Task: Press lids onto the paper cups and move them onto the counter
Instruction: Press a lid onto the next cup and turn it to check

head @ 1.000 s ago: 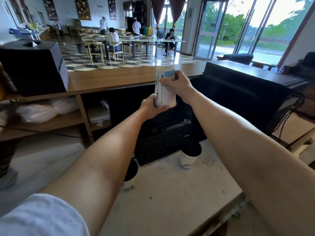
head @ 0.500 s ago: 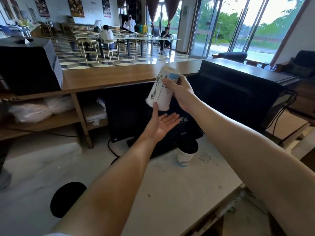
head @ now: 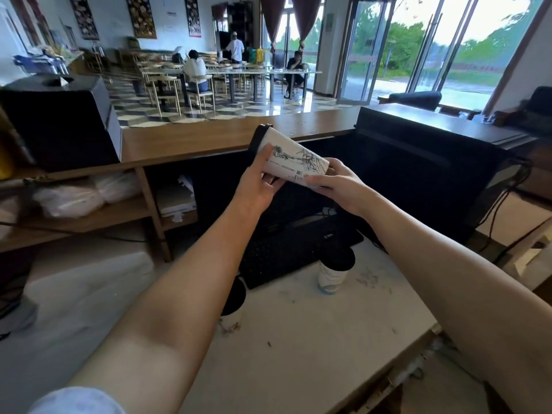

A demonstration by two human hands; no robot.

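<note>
A white paper cup [head: 294,162] with a black drawing and a black lid lies nearly sideways in the air, lid end pointing up-left. My left hand [head: 258,186] holds its upper part from below, thumb on the side. My right hand [head: 336,186] grips its base end. Below, two more white cups with black lids stand on the pale worktop: one cup [head: 334,268] beside the keyboard, another cup [head: 234,303] partly hidden behind my left forearm. The wooden counter [head: 209,135] runs just beyond the held cup.
A black keyboard [head: 286,252] and a dark monitor back sit ahead on the worktop [head: 313,339]. A black box [head: 59,121] stands on the counter's left, a dark cabinet [head: 433,150] on the right. Shelves with bags lie under the counter. People sit at tables beyond.
The cup has turned from upright to nearly sideways. My left hand, open under it half a second ago, now holds the cup again. My right hand shifted to the cup's base.
</note>
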